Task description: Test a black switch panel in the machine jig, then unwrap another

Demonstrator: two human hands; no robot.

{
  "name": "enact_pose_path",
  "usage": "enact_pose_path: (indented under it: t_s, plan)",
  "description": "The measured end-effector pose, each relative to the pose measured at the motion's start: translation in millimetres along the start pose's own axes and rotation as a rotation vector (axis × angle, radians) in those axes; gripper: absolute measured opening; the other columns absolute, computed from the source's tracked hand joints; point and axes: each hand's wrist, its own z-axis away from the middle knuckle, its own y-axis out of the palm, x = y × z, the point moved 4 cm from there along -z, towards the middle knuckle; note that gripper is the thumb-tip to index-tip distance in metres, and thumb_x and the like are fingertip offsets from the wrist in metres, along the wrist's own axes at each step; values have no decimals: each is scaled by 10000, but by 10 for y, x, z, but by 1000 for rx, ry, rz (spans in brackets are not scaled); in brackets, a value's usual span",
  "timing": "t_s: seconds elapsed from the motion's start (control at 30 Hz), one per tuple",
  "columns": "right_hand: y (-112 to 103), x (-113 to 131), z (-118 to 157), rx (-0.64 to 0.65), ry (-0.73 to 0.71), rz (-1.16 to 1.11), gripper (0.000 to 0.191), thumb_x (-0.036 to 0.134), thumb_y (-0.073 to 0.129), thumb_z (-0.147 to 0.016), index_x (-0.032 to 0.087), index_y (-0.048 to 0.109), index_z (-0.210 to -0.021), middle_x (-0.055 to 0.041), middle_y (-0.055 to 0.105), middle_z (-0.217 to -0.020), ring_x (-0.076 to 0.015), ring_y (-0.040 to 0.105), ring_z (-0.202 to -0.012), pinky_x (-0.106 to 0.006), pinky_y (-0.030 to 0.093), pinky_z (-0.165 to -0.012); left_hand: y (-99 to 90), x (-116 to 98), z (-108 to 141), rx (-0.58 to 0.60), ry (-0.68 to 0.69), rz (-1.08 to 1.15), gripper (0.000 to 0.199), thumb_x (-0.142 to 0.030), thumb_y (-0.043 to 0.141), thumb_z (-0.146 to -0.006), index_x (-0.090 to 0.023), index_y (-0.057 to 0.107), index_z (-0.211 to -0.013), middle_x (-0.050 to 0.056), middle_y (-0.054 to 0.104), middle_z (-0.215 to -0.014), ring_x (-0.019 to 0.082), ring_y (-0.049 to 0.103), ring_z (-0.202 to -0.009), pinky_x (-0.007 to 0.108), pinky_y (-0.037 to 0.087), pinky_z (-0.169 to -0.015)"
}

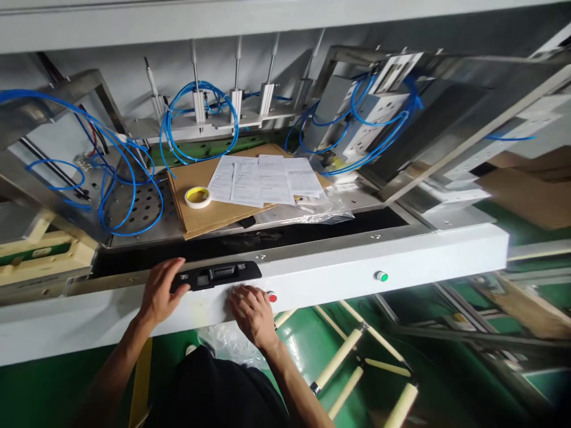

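A black plastic trim panel (223,273) with a rectangular opening and a long recess lies on the front ledge of the machine. My left hand (161,291) grips its left end, thumb on the near side and fingers on the far side. Just below the panel's right part, my right hand (253,315) rests on the white beam (330,267) with bent fingers and holds nothing visible. Right beside those fingertips is a red push button (272,296).
Behind a dark slot lie cardboard sheets (191,220), papers (263,181) and a tape roll (197,197). Coiled blue air hoses (167,128) hang around the cylinders (236,106). A green button (382,276) sits farther right. Cream-coloured tube framing (339,356) stands below the beam.
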Motion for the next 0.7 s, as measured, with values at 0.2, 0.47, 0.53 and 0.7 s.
enact_pose_path:
  t_s: [0.2, 0.47, 0.53, 0.7]
  plan:
    - [26, -29, 26, -5, -23, 37, 298, 207, 571, -1049, 283, 729, -1289, -68, 785, -1161, -263, 648, -1182, -429, 484, -1002, -316, 17, 608, -246, 34, -202, 252, -317, 764, -929, -200, 653, -1123, 86, 678, -971, 260, 649, -907, 395, 528, -837]
    - [-15, -35, -44, 22, -27, 37, 323, 181, 601, -1024, 298, 724, -1299, -62, 785, -1141, -259, 652, -1135, -408, 475, -949, 10, -168, 765, 29, 74, -287, 170, -138, 674, -979, -242, 724, -1104, 46, 770, -991, 235, 676, -905, 383, 465, -849]
    - [-55, -1, -79, 18, -26, 40, 278, 179, 610, -1022, 286, 739, -1245, -61, 787, -1125, -255, 654, -1123, -405, 472, -947, -9, -153, 743, 22, 82, -259, 193, -84, 646, -979, -233, 718, -1078, 40, 772, -980, 226, 678, -908, 375, 470, -860]
    - [-207, 88, -151, -19, -31, 60, 218, 292, 679, -1008, 235, 726, -1213, -81, 779, -1080, -255, 655, -1090, -409, 464, -965, -137, -179, 654, 10, 120, -205, 163, -92, 655, -980, -207, 690, -1089, 56, 764, -998, 228, 665, -899, 381, 493, -871]
